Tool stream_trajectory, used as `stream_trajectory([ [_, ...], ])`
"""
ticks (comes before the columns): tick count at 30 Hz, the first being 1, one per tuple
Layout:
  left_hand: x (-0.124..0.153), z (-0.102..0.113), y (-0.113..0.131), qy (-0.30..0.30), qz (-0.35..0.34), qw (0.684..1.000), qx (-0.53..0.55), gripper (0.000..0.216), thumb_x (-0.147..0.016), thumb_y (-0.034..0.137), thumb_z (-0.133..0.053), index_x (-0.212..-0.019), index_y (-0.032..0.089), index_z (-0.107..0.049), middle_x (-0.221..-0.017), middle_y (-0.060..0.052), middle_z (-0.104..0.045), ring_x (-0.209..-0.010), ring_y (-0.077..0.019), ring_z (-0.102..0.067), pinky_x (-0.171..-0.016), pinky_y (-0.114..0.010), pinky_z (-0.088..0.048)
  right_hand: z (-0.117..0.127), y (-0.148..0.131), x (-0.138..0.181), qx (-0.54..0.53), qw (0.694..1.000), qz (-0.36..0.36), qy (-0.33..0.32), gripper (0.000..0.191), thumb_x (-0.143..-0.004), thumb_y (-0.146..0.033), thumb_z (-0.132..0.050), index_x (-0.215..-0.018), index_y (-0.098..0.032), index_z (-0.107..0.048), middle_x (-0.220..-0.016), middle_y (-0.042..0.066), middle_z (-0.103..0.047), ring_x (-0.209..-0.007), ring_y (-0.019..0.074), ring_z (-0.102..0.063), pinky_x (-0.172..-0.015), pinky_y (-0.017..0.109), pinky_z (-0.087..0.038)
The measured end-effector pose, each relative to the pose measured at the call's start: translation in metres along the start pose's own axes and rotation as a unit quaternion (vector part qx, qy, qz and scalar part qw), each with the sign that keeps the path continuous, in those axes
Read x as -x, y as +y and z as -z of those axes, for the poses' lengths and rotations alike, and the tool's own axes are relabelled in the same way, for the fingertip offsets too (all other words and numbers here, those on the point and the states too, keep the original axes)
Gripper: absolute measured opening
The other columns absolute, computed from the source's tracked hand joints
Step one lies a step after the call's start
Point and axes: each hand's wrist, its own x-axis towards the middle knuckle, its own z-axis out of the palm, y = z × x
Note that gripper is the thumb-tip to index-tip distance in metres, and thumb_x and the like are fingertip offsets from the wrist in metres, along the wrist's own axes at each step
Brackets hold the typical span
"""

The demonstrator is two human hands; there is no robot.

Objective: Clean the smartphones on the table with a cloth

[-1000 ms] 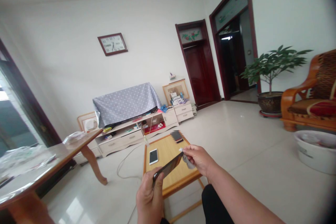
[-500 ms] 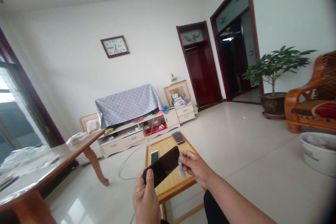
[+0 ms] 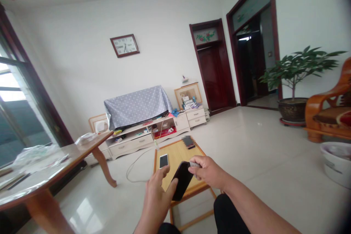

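Note:
My left hand (image 3: 155,199) holds the lower end of a dark phone (image 3: 182,180) between thumb and fingers, above the near edge of a small wooden table (image 3: 178,155). My right hand (image 3: 208,170) is closed at the phone's upper end, pinching a small white cloth (image 3: 193,163) against it. On the table lie a white phone (image 3: 163,161) and, farther back, a dark device (image 3: 188,142) that is blurred out.
A larger wooden table (image 3: 52,172) with plastic bags stands at the left. A white cable (image 3: 137,164) trails over the tiled floor. A covered TV sits on a low cabinet (image 3: 142,137) at the back wall. A potted plant (image 3: 294,80), wooden armchair (image 3: 329,113) and white basin (image 3: 337,162) are on the right.
The dark phone has turned from nearly flat and edge-on to hanging more upright and lower. My left hand's grip has shifted to its lower end; my right hand moved onto its top.

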Motion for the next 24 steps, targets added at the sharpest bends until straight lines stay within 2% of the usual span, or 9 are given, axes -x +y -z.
stream_trajectory([
  [3,0.003,-0.001,0.016,-0.059,-0.072,0.994,-0.063,0.031,-0.089,0.037,-0.063,-0.118,0.026,-0.069,-0.107,-0.009,-0.075,-0.102,-0.0266,-0.069,-0.09,-0.043,-0.051,-0.008,-0.006,0.002,0.117,0.991,0.065,-0.007,0.009,-0.084,-0.028,-0.066,-0.084,-0.02,-0.07,-0.074,-0.002,-0.062,-0.069,0.014,-0.055,-0.064,0.024,-0.039],
  [4,0.004,-0.001,0.02,-0.076,-0.074,0.992,-0.069,0.024,-0.091,0.035,-0.06,-0.109,0.025,-0.072,-0.1,-0.008,-0.076,-0.096,-0.025,-0.07,-0.084,-0.039,-0.052,-0.011,-0.006,0.002,0.143,0.986,0.081,-0.006,0.007,-0.083,-0.026,-0.066,-0.083,-0.021,-0.071,-0.077,-0.002,-0.063,-0.072,0.0146,-0.056,-0.065,0.024,-0.039],
  [6,0.008,-0.004,0.024,-0.091,-0.06,0.992,-0.064,0.021,-0.094,0.033,-0.054,-0.095,0.024,-0.073,-0.087,-0.006,-0.075,-0.082,-0.0222,-0.07,-0.072,-0.032,-0.051,-0.014,-0.004,0.002,0.158,0.983,0.089,0.001,0.007,-0.083,-0.026,-0.067,-0.083,-0.021,-0.072,-0.077,-0.001,-0.064,-0.073,0.015,-0.056,-0.065,0.024,-0.039],
  [8,0.012,-0.007,0.023,-0.091,-0.042,0.994,-0.05,0.024,-0.096,0.035,-0.051,-0.092,0.023,-0.072,-0.083,-0.005,-0.074,-0.078,-0.0208,-0.069,-0.067,-0.029,-0.049,-0.016,0.001,0.001,0.121,0.99,0.067,0.018,0.013,-0.084,-0.03,-0.067,-0.091,-0.021,-0.073,-0.079,0.0,-0.065,-0.071,0.0149,-0.056,-0.064,0.025,-0.041],
  [11,0.017,-0.012,0.016,-0.068,-0.032,0.996,-0.042,0.024,-0.098,0.035,-0.05,-0.1,0.024,-0.071,-0.088,-0.005,-0.073,-0.084,-0.0211,-0.068,-0.073,-0.03,-0.049,-0.018,0.004,0.001,0.011,0.997,0.012,0.077,0.037,-0.087,-0.041,-0.067,-0.117,-0.019,-0.07,-0.086,0.003,-0.066,-0.07,0.0158,-0.058,-0.063,0.027,-0.046],
  [13,0.019,-0.014,0.013,-0.05,-0.037,0.997,-0.046,0.022,-0.098,0.034,-0.051,-0.102,0.024,-0.071,-0.089,-0.005,-0.073,-0.086,-0.0213,-0.067,-0.074,-0.03,-0.049,-0.02,-0.001,0.003,-0.043,0.992,-0.003,0.115,0.049,-0.088,-0.049,-0.067,-0.127,-0.019,-0.066,-0.091,0.004,-0.066,-0.075,0.0174,-0.06,-0.064,0.028,-0.049],
  [16,0.02,-0.016,0.013,-0.026,-0.052,0.997,-0.055,0.021,-0.098,0.033,-0.052,-0.103,0.025,-0.071,-0.088,-0.004,-0.073,-0.085,-0.0212,-0.067,-0.073,-0.03,-0.049,-0.025,-0.015,0.008,-0.08,0.989,0.01,0.12,0.048,-0.091,-0.057,-0.062,-0.12,-0.019,-0.07,-0.091,0.006,-0.067,-0.076,0.0176,-0.06,-0.069,0.03,-0.05],
  [19,0.019,-0.017,0.015,-0.013,-0.077,0.995,-0.067,0.021,-0.098,0.031,-0.053,-0.106,0.025,-0.071,-0.087,-0.005,-0.073,-0.084,-0.0211,-0.066,-0.073,-0.03,-0.05,-0.036,-0.025,0.011,-0.131,0.983,0.002,0.129,0.044,-0.091,-0.058,-0.064,-0.108,-0.018,-0.071,-0.08,0.004,-0.068,-0.067,0.0155,-0.058,-0.065,0.029,-0.049],
  [24,0.022,-0.021,0.018,0.006,-0.118,0.99,-0.082,0.02,-0.099,0.028,-0.053,-0.108,0.024,-0.07,-0.089,-0.005,-0.073,-0.084,-0.0206,-0.066,-0.075,-0.031,-0.05,-0.056,-0.011,0.006,-0.185,0.97,-0.044,0.155,0.042,-0.085,-0.058,-0.071,-0.099,-0.021,-0.058,-0.064,-0.002,-0.064,-0.05,0.011,-0.048,-0.049,0.023,-0.036],
])
